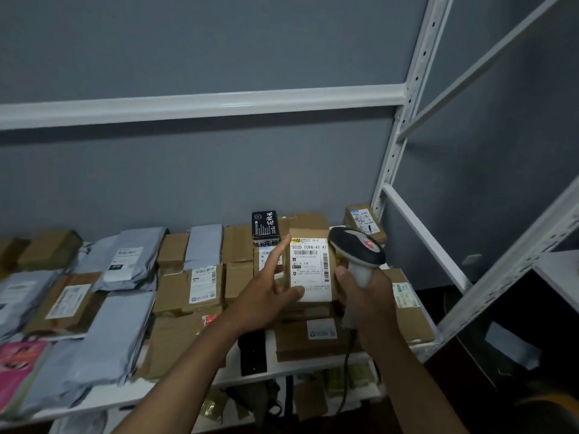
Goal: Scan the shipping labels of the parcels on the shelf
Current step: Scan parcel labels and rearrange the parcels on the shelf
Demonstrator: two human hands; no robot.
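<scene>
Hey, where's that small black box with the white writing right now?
In the head view, the small black box with white writing sits toward the shelf's back, right of centre, atop brown cardboard parcels, just beyond the left hand.

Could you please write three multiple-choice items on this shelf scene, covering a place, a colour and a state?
1. Where is the black box?
A. on top of brown boxes at the back
B. on the floor
C. in the right hand

2. What colour is the packet at the shelf's near left corner?
A. green
B. pink
C. white

3. What is the right hand doing?
A. hanging idle
B. pressing flat on a bag
C. gripping the scanner

Answers: 1 A, it sits on cartons near the wall. 2 B, its cover is bright pink. 3 C, the fingers curl round the scanner's handle beside the labelled parcel that the left hand touches.
</scene>
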